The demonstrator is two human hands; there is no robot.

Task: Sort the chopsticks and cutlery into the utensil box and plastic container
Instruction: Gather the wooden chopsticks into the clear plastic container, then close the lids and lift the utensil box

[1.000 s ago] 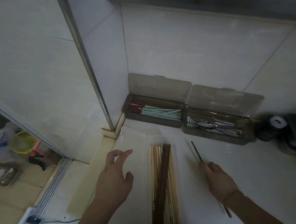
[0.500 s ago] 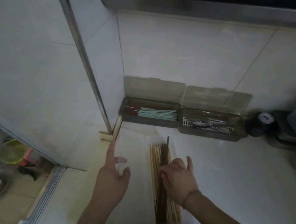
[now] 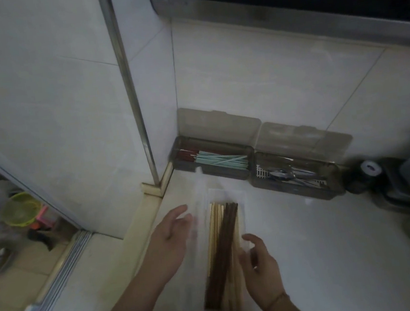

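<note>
I'm looking down at a white counter [image 3: 323, 257] in a tiled corner, and right in front of me sits one clear plastic container [image 3: 238, 197], long and narrow, holding a bundle of chopsticks: a dark brown group [image 3: 224, 249] lying down the middle with pale wooden ones [image 3: 213, 233] on both sides. I can't count the sticks one by one, they overlap too much. My left hand [image 3: 169, 232] hovers just left of the container, fingers stretched out and loosely spread, gripping nothing; a clear lid [image 3: 199, 206] lies blurred by its fingertips, and I can't tell whether they touch it. My right hand [image 3: 258, 263] is at the container's right edge, fingers gently curved beside the wall; whether it actually grips the wall I can't tell. Against the back wall I count two smoky translucent utensil boxes side by side, both with lids tipped open against the tiles. The left box [image 3: 213, 169] holds mint-green chopsticks [image 3: 222, 161] and some red-ended ones [image 3: 186, 156]. The right box [image 3: 328, 188] holds metal cutlery [image 3: 292, 175] on a white slatted insert; pieces too tangled to count. At the far right sits a dark object with a white round top [image 3: 369, 167]. No lettering is readable anywhere in this dim light.
</note>
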